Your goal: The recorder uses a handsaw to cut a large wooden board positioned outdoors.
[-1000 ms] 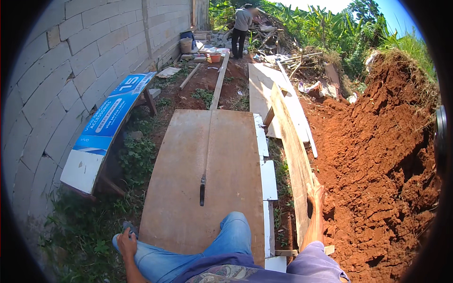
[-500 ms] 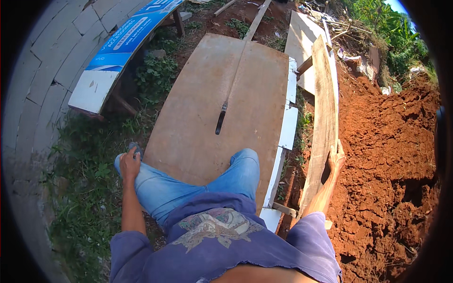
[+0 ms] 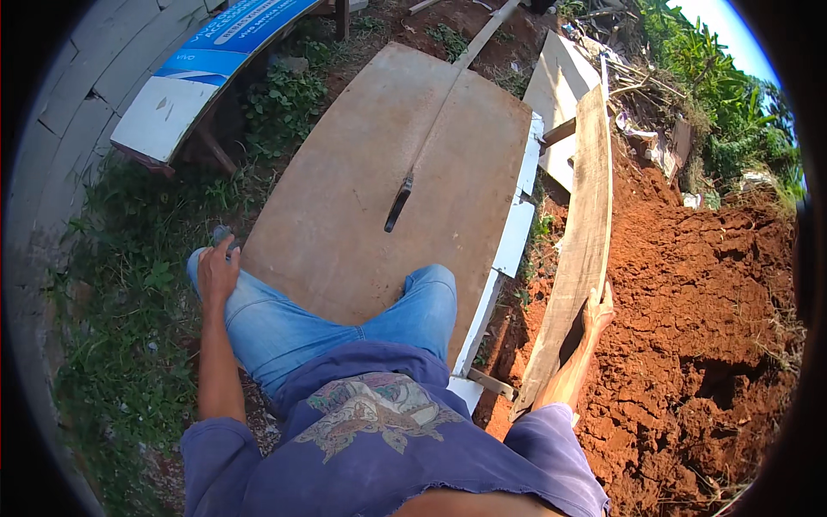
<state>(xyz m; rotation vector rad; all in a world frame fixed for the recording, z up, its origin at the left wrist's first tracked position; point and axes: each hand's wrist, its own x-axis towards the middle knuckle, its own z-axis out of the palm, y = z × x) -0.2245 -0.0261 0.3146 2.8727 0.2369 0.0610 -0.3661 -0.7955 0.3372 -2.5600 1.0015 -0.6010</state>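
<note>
Right hand [image 3: 600,311] clasps the right edge of the plank [image 3: 586,224]; it looks stiff, rather heavy, best held mid-length. Left hand [image 3: 218,273] lies at the left knee [image 3: 246,291], grip unclear.

Brown panel [image 3: 345,155] bears a tool [image 3: 397,209], probably black-handled.

Grey concrete-block wall [image 3: 69,133] stands left; low green weeds [image 3: 121,327] cover near left; rough reddish-brown soil [image 3: 663,302] lies right; leafy green plants [image 3: 732,116] far right; harsh sunlight.
</note>
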